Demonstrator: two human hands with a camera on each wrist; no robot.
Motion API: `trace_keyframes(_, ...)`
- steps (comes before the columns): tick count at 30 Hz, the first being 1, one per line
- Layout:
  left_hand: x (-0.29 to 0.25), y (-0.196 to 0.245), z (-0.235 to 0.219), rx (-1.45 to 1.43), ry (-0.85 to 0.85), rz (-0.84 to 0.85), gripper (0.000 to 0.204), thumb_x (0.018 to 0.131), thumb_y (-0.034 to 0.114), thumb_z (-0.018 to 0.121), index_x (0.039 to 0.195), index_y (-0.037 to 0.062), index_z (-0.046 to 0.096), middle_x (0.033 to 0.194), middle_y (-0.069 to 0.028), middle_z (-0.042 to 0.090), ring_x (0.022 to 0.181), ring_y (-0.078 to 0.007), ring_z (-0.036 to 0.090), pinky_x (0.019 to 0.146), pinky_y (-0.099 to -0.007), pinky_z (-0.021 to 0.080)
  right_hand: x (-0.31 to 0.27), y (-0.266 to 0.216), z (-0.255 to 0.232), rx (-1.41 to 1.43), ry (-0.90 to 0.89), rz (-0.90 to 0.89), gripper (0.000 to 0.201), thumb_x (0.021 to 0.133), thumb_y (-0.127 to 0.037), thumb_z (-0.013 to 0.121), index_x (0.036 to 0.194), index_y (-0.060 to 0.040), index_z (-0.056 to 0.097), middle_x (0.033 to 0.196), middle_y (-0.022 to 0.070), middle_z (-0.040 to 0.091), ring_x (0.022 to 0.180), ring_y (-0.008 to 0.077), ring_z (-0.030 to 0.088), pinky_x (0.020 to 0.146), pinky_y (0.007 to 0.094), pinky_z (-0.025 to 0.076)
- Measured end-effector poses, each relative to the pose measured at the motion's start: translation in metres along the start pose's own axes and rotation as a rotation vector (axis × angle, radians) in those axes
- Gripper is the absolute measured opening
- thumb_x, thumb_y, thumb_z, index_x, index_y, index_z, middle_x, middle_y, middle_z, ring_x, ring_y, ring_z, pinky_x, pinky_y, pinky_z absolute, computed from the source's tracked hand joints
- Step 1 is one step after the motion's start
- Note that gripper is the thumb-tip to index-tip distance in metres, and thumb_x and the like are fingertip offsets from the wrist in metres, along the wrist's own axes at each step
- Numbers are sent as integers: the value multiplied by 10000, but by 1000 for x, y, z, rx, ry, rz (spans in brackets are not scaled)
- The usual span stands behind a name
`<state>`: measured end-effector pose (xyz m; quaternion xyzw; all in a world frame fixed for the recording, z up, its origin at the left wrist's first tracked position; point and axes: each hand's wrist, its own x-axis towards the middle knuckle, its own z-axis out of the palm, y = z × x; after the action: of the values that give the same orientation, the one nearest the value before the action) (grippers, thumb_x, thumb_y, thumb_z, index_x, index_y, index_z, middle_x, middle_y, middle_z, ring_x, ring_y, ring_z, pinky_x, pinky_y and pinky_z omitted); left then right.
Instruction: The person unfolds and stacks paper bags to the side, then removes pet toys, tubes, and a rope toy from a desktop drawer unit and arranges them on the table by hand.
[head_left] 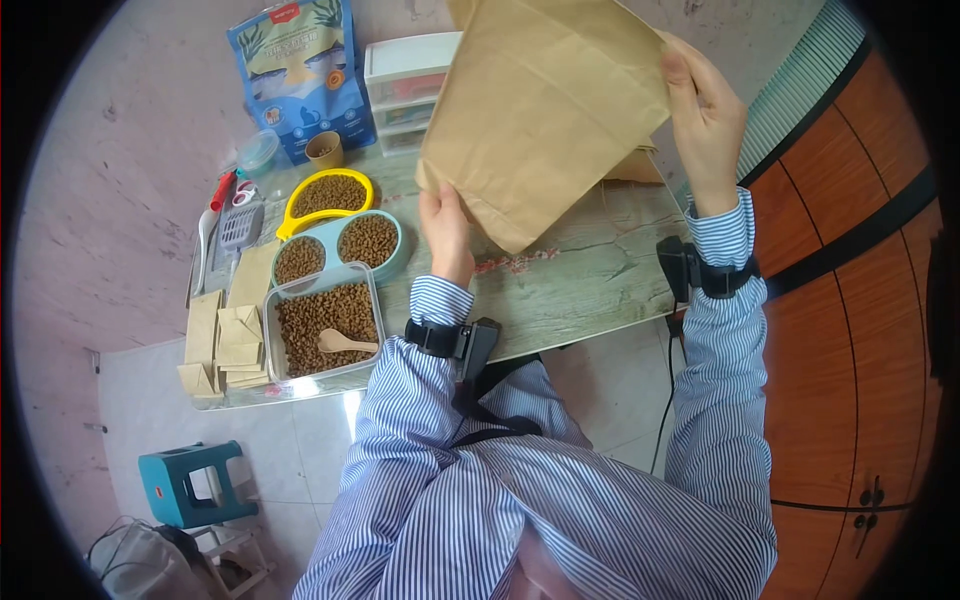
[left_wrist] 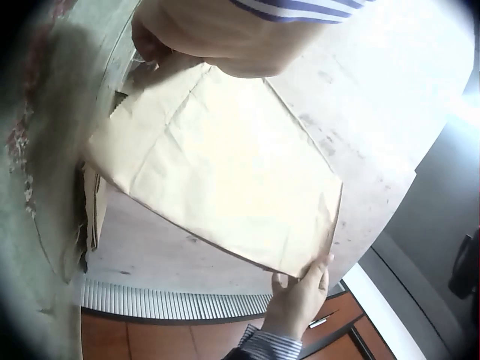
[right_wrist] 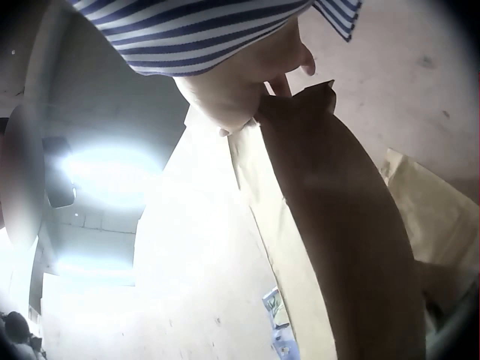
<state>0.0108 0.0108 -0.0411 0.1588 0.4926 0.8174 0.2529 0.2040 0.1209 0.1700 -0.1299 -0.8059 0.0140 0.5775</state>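
A large brown kraft paper bag (head_left: 545, 115) is lifted above the right part of the table, tilted, its broad flat face toward the head camera. My left hand (head_left: 447, 235) pinches its lower left corner. At the upper right corner, my right hand (head_left: 708, 125) grips the edge between thumb and fingers. The left wrist view shows the bag (left_wrist: 225, 165) stretched between both hands, with the right hand (left_wrist: 296, 304) at the far corner. In the right wrist view a folded side panel of the bag (right_wrist: 289, 240) shows. More brown paper (head_left: 637, 168) lies on the table behind it.
Left on the table (head_left: 590, 295) stand a clear tub of kibble (head_left: 375, 300) with a wooden spoon (head_left: 345, 342), a blue double bowl (head_left: 398, 262), a yellow bowl (head_left: 290, 225) and small paper bags (head_left: 240, 335). A blue food pouch (head_left: 300, 85) and white drawers (head_left: 410, 60) stand behind.
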Motion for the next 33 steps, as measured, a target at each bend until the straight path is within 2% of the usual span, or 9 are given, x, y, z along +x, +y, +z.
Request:
trace_keyframes(8,-3,-3,-5,142,-58,32,336,1007,283,470,1120,-29,526,1028,-116,605,915,-184,549,814,-342,431,2,3,-8,48,51,118,336,981,-281,564,1149,-4,654,1027,95,696,947,144,629,836,255,486)
trace_keyframes(11,-4,0,-3,464,-161,220,387,1003,317,470,1144,-39,529,1069,-182,592,980,-275,556,870,-384,426,2,17,-28,20,202,113,333,982,-252,566,1147,26,644,1038,106,689,955,147,623,832,255,487)
trace_keyframes(13,-11,-2,2,734,-187,623,426,1001,334,456,1200,-39,511,1125,-241,560,1065,-368,524,933,-434,404,0,30,-52,-26,350,247,349,984,-232,560,1154,65,625,1077,122,675,974,156,619,837,258,488)
trace_keyframes(21,-10,-8,33,1073,-206,761,592,766,137,707,1294,-8,480,1293,-287,460,1205,-451,435,1035,-474,364,-53,70,-149,116,622,463,400,1013,-292,494,1134,76,596,1055,115,659,928,158,612,818,269,482)
trace_keyframes(23,2,-8,43,1286,-175,913,653,721,145,736,1306,19,473,1283,-296,462,1227,-442,422,1038,-467,366,-79,79,-159,296,658,689,399,1019,-297,478,1197,53,545,1131,123,628,974,174,604,840,288,487)
trace_keyframes(27,31,-25,63,1397,-238,765,670,719,162,742,1321,56,467,1230,-272,515,1152,-407,515,965,-462,441,-139,110,-150,597,644,929,462,1025,-351,430,1309,13,458,1296,121,545,1149,226,549,972,373,462)
trace_keyframes(29,36,-22,69,1610,-455,317,724,710,216,771,1342,81,445,1153,-216,575,1014,-371,611,838,-445,518,-162,116,-139,833,601,996,430,1033,-325,414,1311,-1,462,1317,118,535,1179,236,536,1002,395,447)
trace_keyframes(30,34,-21,67,1764,-475,370,803,709,247,787,1398,114,396,1069,-164,618,906,-331,661,744,-413,553,-171,119,-133,841,598,997,430,1033,-325,414,1311,-1,462,1317,118,535,1179,236,536,1002,395,447)
trace_keyframes(33,8,-22,55,1776,-349,273,895,695,271,802,1446,128,337,1020,-160,626,899,-329,667,744,-405,557,-194,123,-115,1009,639,1156,417,1045,-304,373,1320,-1,451,1336,137,523,1218,254,505,1034,440,414)
